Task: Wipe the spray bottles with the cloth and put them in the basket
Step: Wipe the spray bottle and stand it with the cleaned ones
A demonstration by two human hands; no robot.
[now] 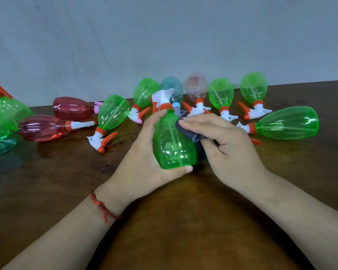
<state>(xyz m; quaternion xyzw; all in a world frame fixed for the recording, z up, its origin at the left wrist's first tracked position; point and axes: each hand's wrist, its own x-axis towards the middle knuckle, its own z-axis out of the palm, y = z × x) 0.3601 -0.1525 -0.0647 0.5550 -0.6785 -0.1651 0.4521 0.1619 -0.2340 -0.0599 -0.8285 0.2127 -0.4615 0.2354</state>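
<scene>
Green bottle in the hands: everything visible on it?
The green spray bottle is translucent plastic with a lengthwise seam, an orange collar and a white trigger head; no liquid shows inside. It is held over the wooden table, head pointing away from the camera. The left hand grips its left side, from neck to base. The right hand presses a dark grey cloth against its upper right side.

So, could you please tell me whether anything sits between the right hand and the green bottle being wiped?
Only the dark grey cloth, which the right hand presses against the translucent green plastic spray bottle; the left hand holds it directly.
</scene>
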